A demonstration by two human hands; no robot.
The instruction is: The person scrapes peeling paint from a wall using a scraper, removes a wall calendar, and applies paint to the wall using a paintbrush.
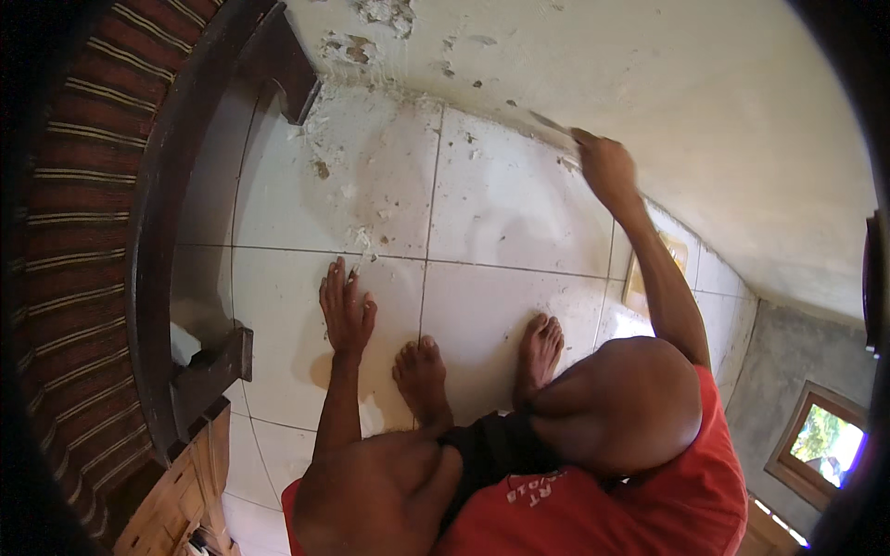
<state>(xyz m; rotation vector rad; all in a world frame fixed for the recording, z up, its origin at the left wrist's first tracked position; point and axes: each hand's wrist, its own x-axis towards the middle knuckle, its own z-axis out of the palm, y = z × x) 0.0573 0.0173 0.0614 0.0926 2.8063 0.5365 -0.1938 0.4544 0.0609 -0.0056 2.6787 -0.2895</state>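
My right hand (pixel 609 171) is closed round the handle of a thin-bladed scraper (pixel 550 121). Its blade points left and lies against or very near the foot of the pale plaster wall (pixel 667 83), just above the floor tiles. Whether the edge touches the plaster I cannot tell. My left hand (pixel 347 310) is open, fingers spread, over the white tiled floor (pixel 501 306), and holds nothing. Pale residue shows on its fingertips. White crumbs of plaster (pixel 363 239) lie just beyond those fingers, with more flakes along the wall's base.
A dark wooden bench frame (pixel 153 232) with a striped red-brown cover (pixel 83 222) runs along the left. Behind my right forearm rests a yellow and white rectangular thing (pixel 640 283). Woven panelling (pixel 185 482) stands at lower left. A small wooden-framed window (pixel 820 435) is at far right.
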